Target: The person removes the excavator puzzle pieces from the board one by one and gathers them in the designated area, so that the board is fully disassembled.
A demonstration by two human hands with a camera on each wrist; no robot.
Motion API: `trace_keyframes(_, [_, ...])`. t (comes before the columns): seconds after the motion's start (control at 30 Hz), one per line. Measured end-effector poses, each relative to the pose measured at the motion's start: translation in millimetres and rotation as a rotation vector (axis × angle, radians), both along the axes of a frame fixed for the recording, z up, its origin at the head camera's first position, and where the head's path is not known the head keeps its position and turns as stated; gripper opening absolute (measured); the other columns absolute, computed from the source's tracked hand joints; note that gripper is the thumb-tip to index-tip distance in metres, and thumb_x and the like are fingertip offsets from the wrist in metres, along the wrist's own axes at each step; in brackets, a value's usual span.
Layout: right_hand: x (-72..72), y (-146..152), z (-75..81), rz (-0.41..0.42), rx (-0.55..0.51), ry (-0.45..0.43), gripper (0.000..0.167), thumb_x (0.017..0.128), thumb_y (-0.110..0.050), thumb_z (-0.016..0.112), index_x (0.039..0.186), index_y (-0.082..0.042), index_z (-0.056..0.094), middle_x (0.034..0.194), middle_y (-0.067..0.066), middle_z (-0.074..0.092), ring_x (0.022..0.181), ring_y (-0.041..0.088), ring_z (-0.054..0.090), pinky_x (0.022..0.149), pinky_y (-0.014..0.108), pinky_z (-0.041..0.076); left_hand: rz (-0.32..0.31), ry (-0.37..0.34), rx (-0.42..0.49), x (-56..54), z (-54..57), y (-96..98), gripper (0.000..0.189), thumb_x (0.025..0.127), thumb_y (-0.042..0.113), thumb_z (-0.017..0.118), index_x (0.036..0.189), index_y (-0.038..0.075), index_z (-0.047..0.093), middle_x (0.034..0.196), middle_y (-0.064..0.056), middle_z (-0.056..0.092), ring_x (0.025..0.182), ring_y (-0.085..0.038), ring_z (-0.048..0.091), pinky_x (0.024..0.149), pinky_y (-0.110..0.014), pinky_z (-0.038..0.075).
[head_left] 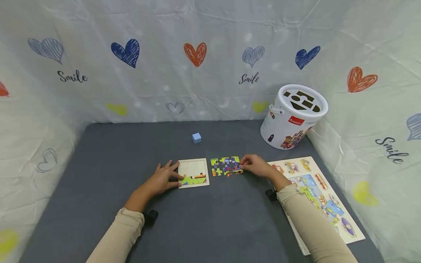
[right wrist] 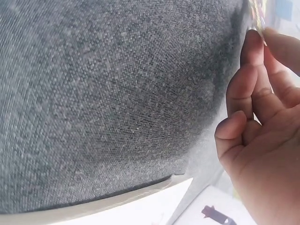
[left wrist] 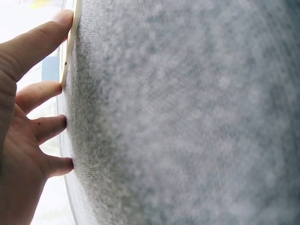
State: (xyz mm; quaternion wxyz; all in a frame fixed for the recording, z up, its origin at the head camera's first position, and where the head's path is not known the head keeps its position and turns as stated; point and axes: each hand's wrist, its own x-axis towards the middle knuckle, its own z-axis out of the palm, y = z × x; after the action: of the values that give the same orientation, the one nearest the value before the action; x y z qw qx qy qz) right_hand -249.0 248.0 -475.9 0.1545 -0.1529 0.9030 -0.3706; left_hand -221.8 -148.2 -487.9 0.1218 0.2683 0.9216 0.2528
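A small square wooden puzzle tray lies flat, its lower part filled with assembled jigsaw pieces in green, yellow and red. Along its left side rests my left hand, fingers spread, with the thumb on the lower left corner. In the left wrist view the thumb and a fingertip touch the tray's thin edge. Right of the tray, several purple and green jigsaw pieces lie grouped. At that group's right side my right hand pinches a thin jigsaw piece between thumb and forefinger, the other fingers curled.
A pale blue cube sits behind the tray. At the back right stands a white bucket with a shape-hole lid. Larger wooden puzzle boards lie stacked under the right forearm. A printed curtain borders the grey table.
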Motion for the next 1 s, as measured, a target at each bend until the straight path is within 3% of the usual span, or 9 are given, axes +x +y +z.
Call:
trace_keyframes(0.17, [1.3,-6.2,-1.0,-0.005,0.016,0.021,0.011,0.092,-0.008,0.065,0.096,0.002,0.066,0.084,0.008,0.066,0.073,0.011,0.054,0.067,0.027,0.044,0.015,0.003,-0.004,3.3,0.6,-4.3,0.037,0.083,0.025,0.076,0.118,0.014,0.073,0.153,-0.021,0.035,0.144,-0.049,0.017,0.106,-0.075,0.010])
trace_keyframes(0.33, [5.7,-28.8,4.1,0.029,0.032,0.036,0.010,0.094,-0.011,0.064,0.098,-0.002,0.066,0.086,0.005,0.066,0.072,0.010,0.055,0.065,0.028,0.045,0.017,0.015,-0.031,1.5,0.6,-1.3,0.053,0.083,0.029,0.076,0.131,0.011,0.062,0.153,-0.018,0.036,0.144,-0.045,0.021,0.108,-0.073,0.012])
trace_keyframes(0.5, [11.7,-97.1,11.3,0.163,0.102,0.138,0.013,0.094,-0.013,0.063,0.104,-0.006,0.068,0.089,0.002,0.068,0.075,0.011,0.060,0.068,0.029,0.050,0.017,-0.001,-0.055,-1.3,-0.7,1.3,0.061,0.083,0.032,0.077,0.135,0.006,0.058,0.154,-0.015,0.035,0.145,-0.043,0.020,0.109,-0.072,0.012])
trace_keyframes(0.63, [13.8,-147.0,10.0,0.320,0.214,0.300,0.023,0.094,-0.017,0.063,0.115,-0.008,0.069,0.103,0.004,0.068,0.094,0.018,0.062,0.085,0.038,0.049,0.007,-0.014,-0.049,-0.1,-2.1,1.7,0.063,0.083,0.036,0.076,0.136,0.006,0.058,0.155,-0.015,0.034,0.145,-0.043,0.019,0.109,-0.072,0.011])
trace_keyframes(0.73, [14.3,-167.0,5.2,0.382,0.262,0.357,0.026,0.094,-0.018,0.063,0.118,-0.010,0.070,0.110,0.005,0.067,0.103,0.023,0.061,0.091,0.044,0.047,0.000,-0.022,-0.032,1.1,-3.1,2.7,0.063,0.084,0.037,0.075,0.136,0.006,0.057,0.155,-0.016,0.033,0.146,-0.043,0.018,0.109,-0.072,0.011])
trace_keyframes(1.0, [9.9,-184.1,-4.1,0.358,0.213,0.348,0.020,0.088,-0.020,0.072,0.107,-0.013,0.073,0.107,0.002,0.068,0.103,0.022,0.062,0.090,0.044,0.046,0.012,-0.023,-0.041,-0.4,1.6,-1.1,0.063,0.083,0.035,0.076,0.135,0.005,0.058,0.155,-0.016,0.033,0.146,-0.043,0.018,0.109,-0.072,0.011])
